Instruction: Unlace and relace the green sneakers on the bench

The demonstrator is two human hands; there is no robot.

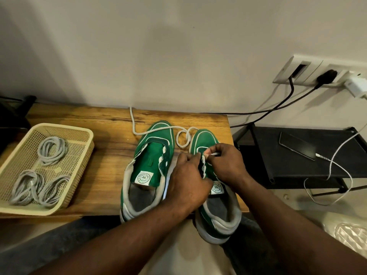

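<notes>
Two green sneakers stand side by side on the wooden bench (pixel 95 155), toes toward the wall. The left sneaker (pixel 149 165) has no lace and its tongue lies bare. Over the right sneaker (pixel 206 139) both my hands work at the front eyelets. My right hand (pixel 228 163) pinches the end of a grey lace (pixel 156 130) at the eyelet row. My left hand (pixel 188 181) grips the sneaker's left eyelet flap. The loose lace loops between the toes and trails back across the bench toward the wall.
A cream plastic basket (pixel 83 143) at the bench's left holds three coiled grey laces (pixel 51 149). Right of the bench, a black rack (pixel 297 165) carries a phone (pixel 296 145) on a white charging cable. Wall sockets (pixel 317 74) with plugs sit above it.
</notes>
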